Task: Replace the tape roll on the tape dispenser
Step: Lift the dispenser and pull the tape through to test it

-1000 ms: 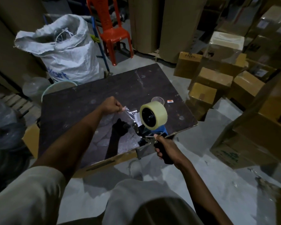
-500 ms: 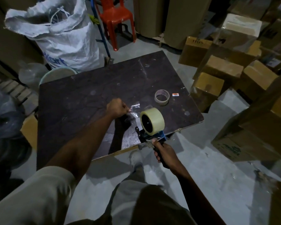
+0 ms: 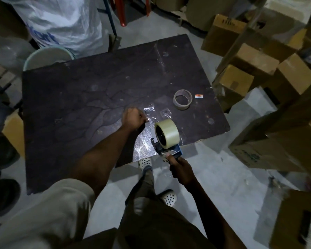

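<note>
Tape roll (image 3: 167, 133), pale and full, sits mounted on the blue tape dispenser (image 3: 166, 149), just beyond the right hand (image 3: 180, 170), which is clamped round the dispenser's dark handle at the near edge of the table (image 3: 79, 105). The left hand (image 3: 133, 118) is closed in a fist just to the left of the roll, pinching the free end of the clear tape strip (image 3: 148, 115), which runs from the fist back toward the roll.

Compared with a second ago, both hands have come down: the dispenser was held up off the board with the strip stretched in the air, and now the fist is low over the tabletop, though I cannot tell whether it actually touches. The strip looks shorter and slacker, glinting where it crumples by the knuckles. More shiny film (image 3: 144, 142) lies flat on the board between the two hands.

Beyond the right hand, well apart from the dispenser, the empty cardboard core (image 3: 182, 99) lies on its side rim on the board, with a small orange label (image 3: 199, 96) just beside it.

By my reckoning the swap itself is done: new roll on, old core off. What remains looks like threading the leading end through the front of the dispenser, and the lowering suggests that is in hand.
</note>
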